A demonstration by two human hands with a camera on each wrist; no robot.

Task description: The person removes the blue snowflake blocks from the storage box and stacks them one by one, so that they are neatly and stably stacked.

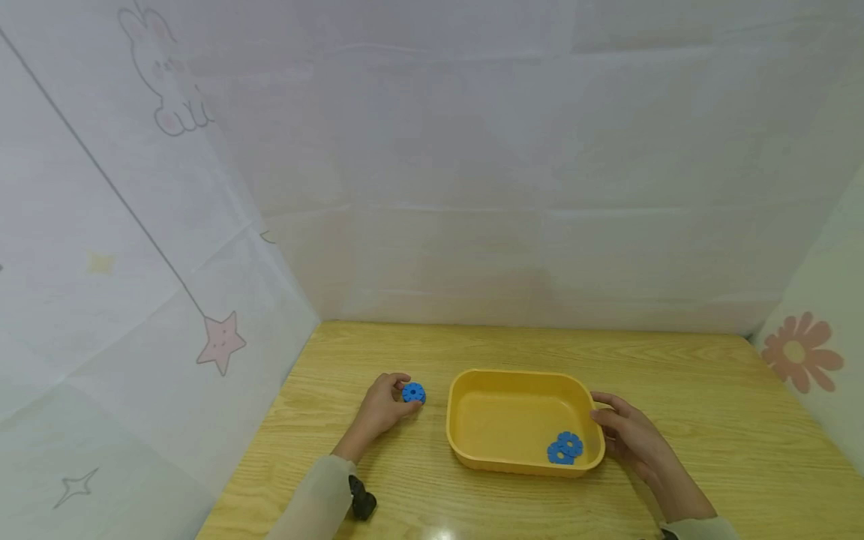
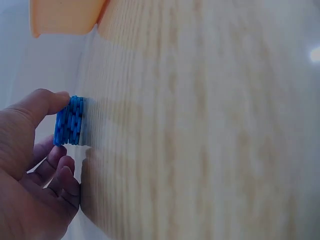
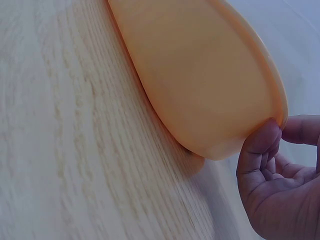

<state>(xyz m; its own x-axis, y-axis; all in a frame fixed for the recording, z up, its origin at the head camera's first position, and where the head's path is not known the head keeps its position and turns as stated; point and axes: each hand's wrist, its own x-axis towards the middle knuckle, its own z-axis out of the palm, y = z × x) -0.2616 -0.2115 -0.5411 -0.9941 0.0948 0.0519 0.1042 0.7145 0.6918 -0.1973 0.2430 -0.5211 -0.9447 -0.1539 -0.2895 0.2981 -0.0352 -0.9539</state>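
Note:
A short stack of blue notched plastic discs (image 1: 414, 392) stands on the table left of the yellow basin (image 1: 516, 468). My left hand (image 1: 382, 409) has thumb and fingertips at opposite sides of the stack, pinching it. From the left wrist view, the stack (image 2: 69, 121) shows edge-on as several thin layers close over the wood. At the basin's right end, my right hand (image 1: 632, 436) grips the rim between thumb and fingers. Two more blue discs (image 1: 570, 444) overlap inside the basin, in its near right corner.
The wood-grain table (image 1: 405, 495) reaches back to a pale cloth wall (image 1: 486, 262). More printed cloth (image 1: 135, 375) borders the left side, and a flower-printed sheet (image 1: 803, 352) hangs on the right. A black strap device (image 1: 362, 499) sits at my left wrist.

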